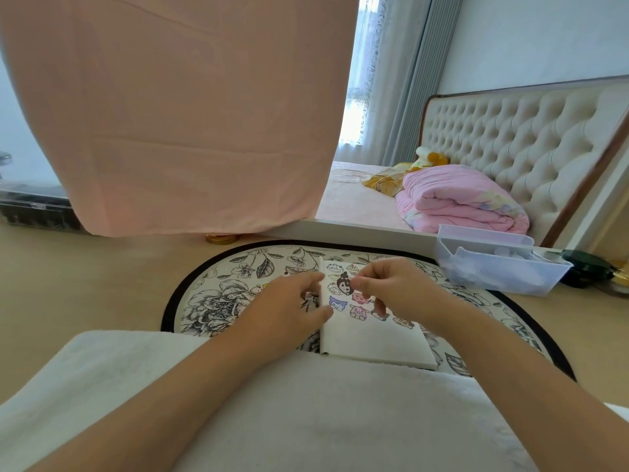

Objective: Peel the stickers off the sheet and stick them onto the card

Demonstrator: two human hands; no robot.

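Right hand (391, 294) fingers are pinching narrow over the card (367, 332), stickers directly beneath; left hand (289, 304) is pressing the card's left edge, fingers half-curled.

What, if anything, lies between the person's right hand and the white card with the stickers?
Nothing visible does. The right hand hovers directly over the white card, its fingertips above the stickers. The left hand rests at the card's left edge, out of the way.
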